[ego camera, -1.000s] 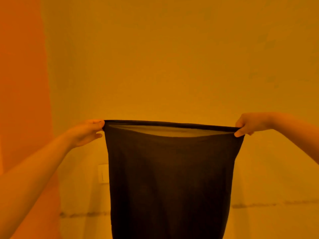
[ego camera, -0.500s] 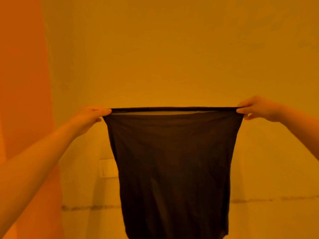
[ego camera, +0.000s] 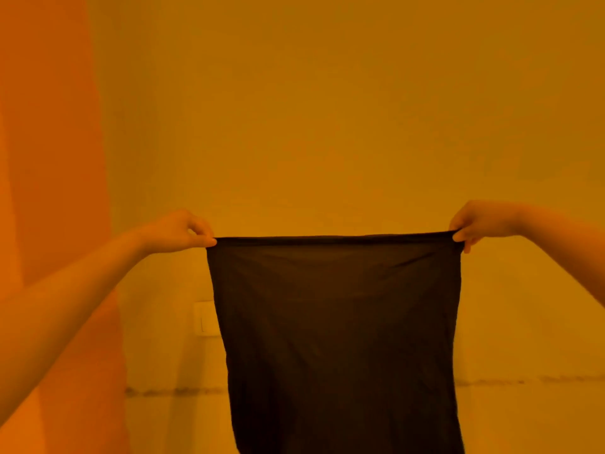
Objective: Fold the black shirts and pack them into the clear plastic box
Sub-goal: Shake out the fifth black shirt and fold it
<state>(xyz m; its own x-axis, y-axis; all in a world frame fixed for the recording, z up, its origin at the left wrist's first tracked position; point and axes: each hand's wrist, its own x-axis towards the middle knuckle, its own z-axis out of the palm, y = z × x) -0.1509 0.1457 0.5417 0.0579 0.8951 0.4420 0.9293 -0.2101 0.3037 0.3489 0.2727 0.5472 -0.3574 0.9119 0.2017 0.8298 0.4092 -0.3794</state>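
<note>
A black shirt (ego camera: pixel 337 329) hangs in the air in front of me, stretched flat along its top edge. My left hand (ego camera: pixel 178 231) pinches the top left corner. My right hand (ego camera: pixel 478 221) pinches the top right corner. The cloth falls straight down and its lower end runs out of the bottom of the view. The clear plastic box is not in view.
A plain wall under orange light (ego camera: pixel 327 109) fills the view behind the shirt. A white wall switch (ego camera: pixel 204 317) sits low on it, just left of the cloth. A brighter orange surface (ego camera: pixel 49 158) stands along the left side.
Both hands pulled the top edge taut and level, closing the gap that showed the inner layer. The hands rose between the first two frames, then stayed level.
</note>
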